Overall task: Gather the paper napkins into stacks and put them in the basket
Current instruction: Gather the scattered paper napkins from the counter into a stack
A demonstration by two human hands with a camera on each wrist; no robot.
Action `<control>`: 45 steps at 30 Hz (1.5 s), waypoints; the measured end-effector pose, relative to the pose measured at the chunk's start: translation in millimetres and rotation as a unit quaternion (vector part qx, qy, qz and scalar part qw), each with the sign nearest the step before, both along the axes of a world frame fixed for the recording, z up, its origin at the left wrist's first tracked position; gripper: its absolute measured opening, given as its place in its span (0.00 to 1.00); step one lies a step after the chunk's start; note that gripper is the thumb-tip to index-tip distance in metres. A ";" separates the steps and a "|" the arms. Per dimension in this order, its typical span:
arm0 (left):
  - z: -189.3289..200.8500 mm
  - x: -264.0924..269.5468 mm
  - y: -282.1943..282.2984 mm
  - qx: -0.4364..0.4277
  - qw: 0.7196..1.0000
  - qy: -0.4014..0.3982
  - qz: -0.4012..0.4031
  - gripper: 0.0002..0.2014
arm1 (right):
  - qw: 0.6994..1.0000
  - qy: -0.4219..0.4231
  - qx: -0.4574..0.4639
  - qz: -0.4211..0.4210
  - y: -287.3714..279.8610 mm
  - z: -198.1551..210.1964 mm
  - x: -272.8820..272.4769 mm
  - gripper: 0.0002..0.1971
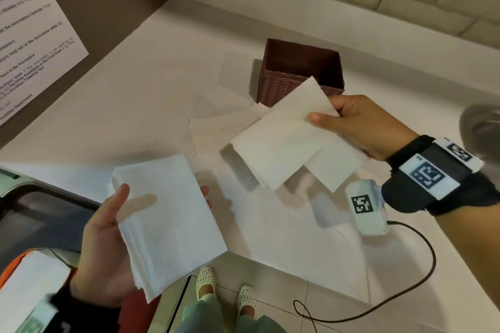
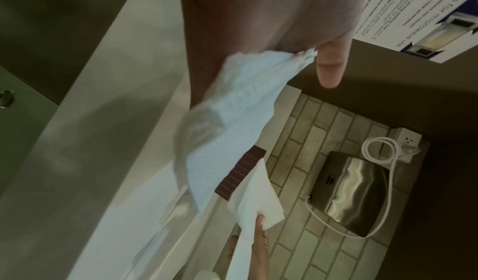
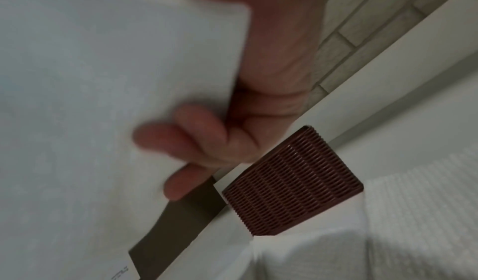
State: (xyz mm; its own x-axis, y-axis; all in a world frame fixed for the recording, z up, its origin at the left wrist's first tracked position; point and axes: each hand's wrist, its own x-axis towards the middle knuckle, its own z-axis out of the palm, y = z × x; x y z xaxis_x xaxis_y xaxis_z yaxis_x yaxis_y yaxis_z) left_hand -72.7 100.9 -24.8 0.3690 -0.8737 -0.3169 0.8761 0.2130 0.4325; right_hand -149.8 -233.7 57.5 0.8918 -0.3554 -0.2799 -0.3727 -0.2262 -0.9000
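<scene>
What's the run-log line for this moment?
left hand: holds stack | right hand: pinches napkins | basket: empty

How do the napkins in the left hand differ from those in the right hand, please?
The left-hand stack is thick and squared; the right-hand napkins are few and fanned apart. The left hand cradles its stack from below; the right hand pinches one edge. Both are white.

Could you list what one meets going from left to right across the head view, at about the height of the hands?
Left hand → stack of napkins it holds → loose napkins pinched by the right hand → wrist device.
</scene>
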 end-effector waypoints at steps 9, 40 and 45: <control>8.9 15.4 -48.3 -0.015 0.997 0.048 -0.052 0.29 | 0.985 0.003 0.057 0.164 30.9 29.4 5.5 0.12; -4.3 -14.3 -71.5 0.015 0.991 0.041 -0.126 0.19 | 0.966 0.147 -0.101 0.186 25.1 31.9 13.6 0.10; -10.1 -23.2 -81.4 0.025 0.987 0.026 -0.155 0.35 | 0.965 0.111 -0.136 0.194 52.8 32.6 14.2 0.05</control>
State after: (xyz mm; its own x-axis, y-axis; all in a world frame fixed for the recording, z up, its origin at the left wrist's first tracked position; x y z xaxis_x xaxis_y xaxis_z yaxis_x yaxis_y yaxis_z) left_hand -95.9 19.6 -34.9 0.0681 -0.9250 -0.3737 0.9174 -0.0892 0.3879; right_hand -135.6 -180.9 90.1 0.9013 -0.0939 -0.4229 -0.3893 -0.6036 -0.6958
